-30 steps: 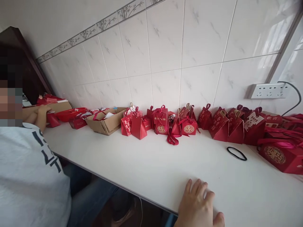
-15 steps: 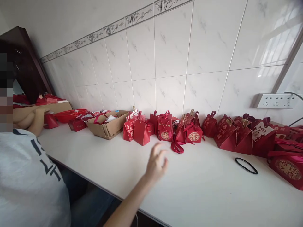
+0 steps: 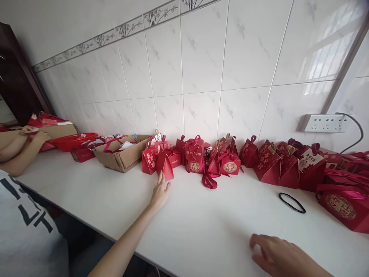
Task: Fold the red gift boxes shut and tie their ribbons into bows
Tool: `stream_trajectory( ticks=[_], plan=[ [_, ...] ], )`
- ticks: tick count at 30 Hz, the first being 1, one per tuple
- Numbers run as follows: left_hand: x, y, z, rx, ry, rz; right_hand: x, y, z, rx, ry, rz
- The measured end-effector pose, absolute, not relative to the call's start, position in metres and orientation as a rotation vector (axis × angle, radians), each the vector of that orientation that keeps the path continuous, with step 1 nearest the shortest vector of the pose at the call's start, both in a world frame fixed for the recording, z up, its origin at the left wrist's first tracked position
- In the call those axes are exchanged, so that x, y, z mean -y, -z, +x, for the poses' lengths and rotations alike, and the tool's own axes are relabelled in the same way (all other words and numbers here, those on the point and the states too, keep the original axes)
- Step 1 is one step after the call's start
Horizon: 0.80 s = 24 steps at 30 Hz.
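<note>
White tiles back the long white counter (image 3: 201,231) I'm watching. My left hand (image 3: 160,192) lies flat with fingers spread, gripping nothing, its tips at the foot of a small red gift box (image 3: 165,167); I cannot tell whether they touch. That box stands at the front of a row of red boxes along the wall, beside a cardboard tray (image 3: 121,157). My right hand (image 3: 276,256) rests loose and empty near the counter's edge, well apart from a black hair tie (image 3: 291,202). Another person's arms (image 3: 17,150) lean at far left.
</note>
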<state>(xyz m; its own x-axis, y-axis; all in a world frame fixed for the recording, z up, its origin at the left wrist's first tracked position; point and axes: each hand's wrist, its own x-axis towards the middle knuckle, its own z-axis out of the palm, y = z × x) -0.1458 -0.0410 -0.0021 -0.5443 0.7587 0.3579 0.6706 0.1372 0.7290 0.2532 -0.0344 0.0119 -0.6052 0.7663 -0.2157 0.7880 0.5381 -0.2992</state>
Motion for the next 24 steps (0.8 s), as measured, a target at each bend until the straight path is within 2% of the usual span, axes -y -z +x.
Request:
stream_trajectory(
  ticks=[5,11,15,18,24],
  plan=[
    [0.056,-0.002,-0.15,-2.319,-1.719,1.322,0.026,-0.027,0.206,-2.771,0.748,1.23],
    [0.01,-0.026,-0.137,-2.296,-1.93,1.236,0.022,-0.016,0.166,-3.016,0.945,1.019],
    [-0.005,-0.035,-0.145,-2.278,-1.965,0.995,0.026,0.0,0.161,-3.129,0.97,1.148],
    [0.006,-0.037,-0.143,-2.208,-2.01,0.913,0.024,0.004,0.168,-3.131,1.165,1.208],
    [0.019,-0.049,-0.076,-1.8,-2.131,1.148,-0.002,-0.007,0.186,-3.476,1.481,1.503]
  ],
)
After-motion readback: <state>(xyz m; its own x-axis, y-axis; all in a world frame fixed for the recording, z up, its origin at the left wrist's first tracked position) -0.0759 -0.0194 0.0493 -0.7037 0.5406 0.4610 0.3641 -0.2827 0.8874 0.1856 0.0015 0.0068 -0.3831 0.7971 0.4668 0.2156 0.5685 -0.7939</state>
